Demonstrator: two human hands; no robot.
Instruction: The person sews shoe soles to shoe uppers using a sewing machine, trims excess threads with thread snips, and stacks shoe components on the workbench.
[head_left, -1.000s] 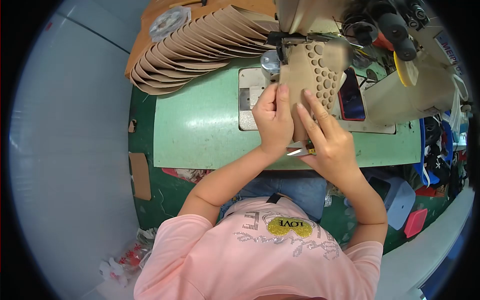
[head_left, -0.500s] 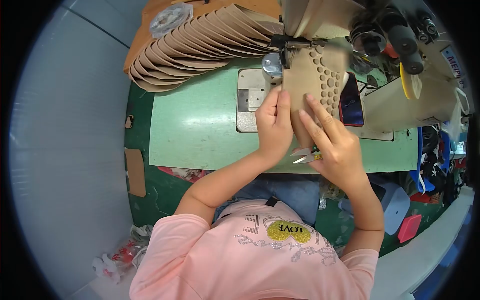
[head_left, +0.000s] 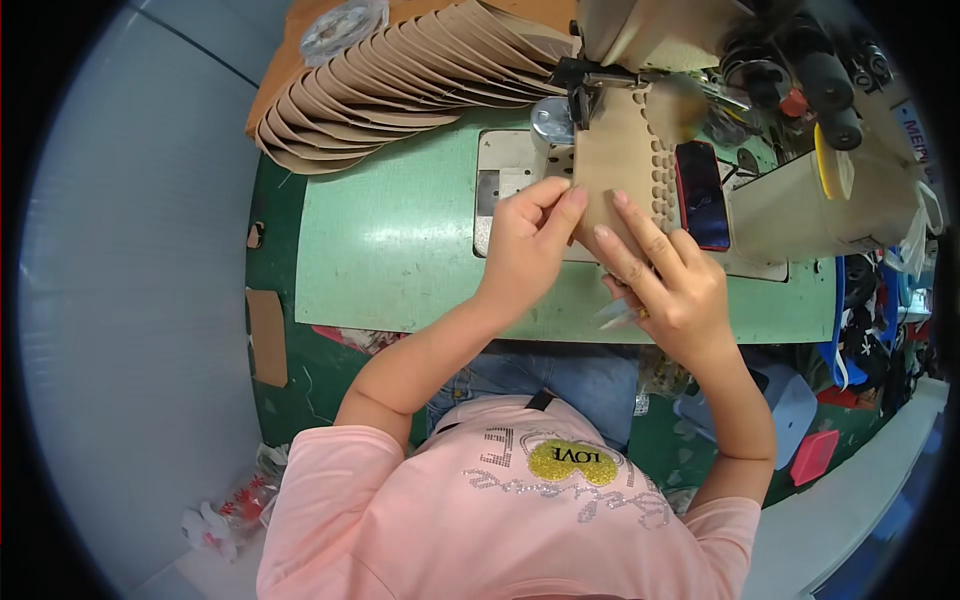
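Observation:
A tan piece with a row of round holes [head_left: 618,150] lies under the sewing machine's presser area [head_left: 590,88]. My left hand [head_left: 530,240] pinches the piece's left edge between thumb and fingers. Two fingers of my right hand [head_left: 675,290] are stretched out and press on the lower part of the piece. Small scissors [head_left: 622,314], blurred, are held in the same right hand below the piece, with the blades pointing left. A round metal part [head_left: 552,120] sits just left of the presser area.
A fanned row of tan pieces [head_left: 400,85] lies at the back left, beside a clear plastic-wrapped roll [head_left: 343,30]. On the green table [head_left: 385,250], a phone [head_left: 703,195] lies right of the work. Thread spools [head_left: 820,75] stand at the upper right.
The tan piece has turned and shifted slightly, and fewer of its holes show. My left hand has moved down and left along its edge. The scissors remain in my right hand.

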